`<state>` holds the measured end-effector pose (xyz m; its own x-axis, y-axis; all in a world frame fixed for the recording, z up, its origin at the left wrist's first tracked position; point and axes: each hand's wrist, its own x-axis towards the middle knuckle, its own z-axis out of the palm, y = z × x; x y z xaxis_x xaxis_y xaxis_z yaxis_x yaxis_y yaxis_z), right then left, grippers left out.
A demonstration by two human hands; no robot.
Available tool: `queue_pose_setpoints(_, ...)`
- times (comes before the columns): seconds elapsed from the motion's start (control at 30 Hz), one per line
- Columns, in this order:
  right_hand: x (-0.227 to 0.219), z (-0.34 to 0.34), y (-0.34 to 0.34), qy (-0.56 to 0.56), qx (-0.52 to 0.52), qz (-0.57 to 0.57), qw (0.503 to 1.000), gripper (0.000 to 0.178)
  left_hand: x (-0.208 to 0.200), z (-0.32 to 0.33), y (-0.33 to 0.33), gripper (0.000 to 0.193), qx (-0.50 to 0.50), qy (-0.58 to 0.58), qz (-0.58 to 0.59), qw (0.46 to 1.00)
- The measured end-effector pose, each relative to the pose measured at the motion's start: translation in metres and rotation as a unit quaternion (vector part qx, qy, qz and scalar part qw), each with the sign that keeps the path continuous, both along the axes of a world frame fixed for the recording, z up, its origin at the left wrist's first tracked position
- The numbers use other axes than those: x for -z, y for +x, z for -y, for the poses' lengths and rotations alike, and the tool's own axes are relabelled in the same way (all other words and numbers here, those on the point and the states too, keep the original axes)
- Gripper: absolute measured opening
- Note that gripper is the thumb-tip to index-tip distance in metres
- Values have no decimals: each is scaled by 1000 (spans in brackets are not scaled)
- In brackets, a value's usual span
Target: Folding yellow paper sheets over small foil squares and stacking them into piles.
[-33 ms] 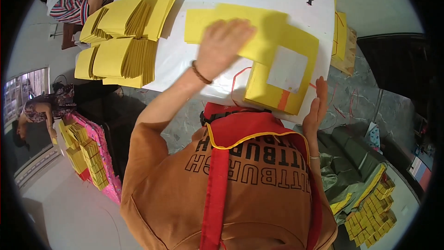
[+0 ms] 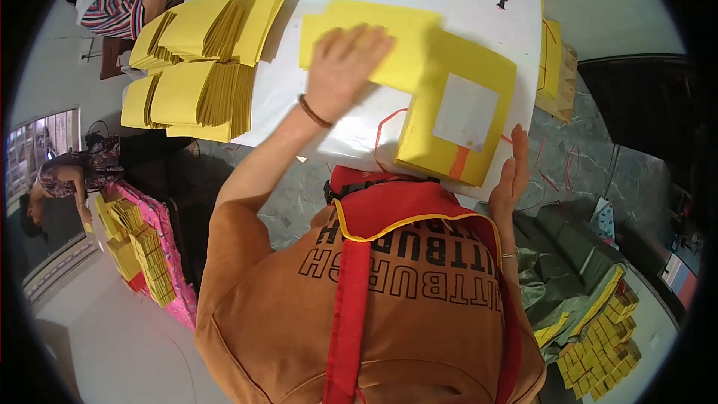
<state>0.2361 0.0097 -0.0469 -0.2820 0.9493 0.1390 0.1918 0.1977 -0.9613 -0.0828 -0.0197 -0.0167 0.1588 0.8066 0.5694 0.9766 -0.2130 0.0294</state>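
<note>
My left hand [image 2: 345, 67] lies palm down, fingers stretched, on a folded yellow paper piece [image 2: 389, 34] on the table. The paper's edge is smeared by motion, and my palm hides part of it. Just right of it, partly overlapped, sits a yellow paper block [image 2: 419, 135] with a white label [image 2: 465, 112] and an orange strip near its front edge. My right hand [image 2: 510, 173] is held upright and flat beside the block's right side at the table edge, holding nothing. A thin red tie [image 2: 383, 127] curves from the block's left side.
Folded yellow paper stacks [image 2: 198, 93] fill the left of the white table [image 2: 329, 120]. A person in a striped top [image 2: 120, 7] is at the far left. Yellow bundles [image 2: 153, 262] lie on pink cloth at left, more bundles [image 2: 602, 344] at lower right. Red strips lie on the floor.
My left hand has slid a little to the left, and the upper yellow paper under it has shifted left with it. My right hand stays in place.
</note>
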Motion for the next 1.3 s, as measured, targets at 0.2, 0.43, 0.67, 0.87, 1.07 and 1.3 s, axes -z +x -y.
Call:
queue_pose_setpoints(0.2,6,-1,0,80,-51,171,981,43,78,6,-59,60,-69,-81,-60,993)
queue_pose_setpoints(0.43,10,1,0,58,-55,182,980,38,102,8,-61,65,-36,-168,-48,984)
queue_pose_setpoints(0.67,14,-1,1,29,-60,166,984,33,100,0,-63,59,-44,-230,2,972)
queue_pose_setpoints(0.87,13,-4,0,17,-60,163,985,31,97,-8,-71,63,-38,-238,38,970)
queue_pose_setpoints(1.07,10,-4,-3,36,-50,164,985,25,115,3,-64,74,-65,-284,29,956)
queue_pose_setpoints(1.3,11,-7,-3,128,-51,232,963,25,117,4,-66,78,-42,-347,50,936)
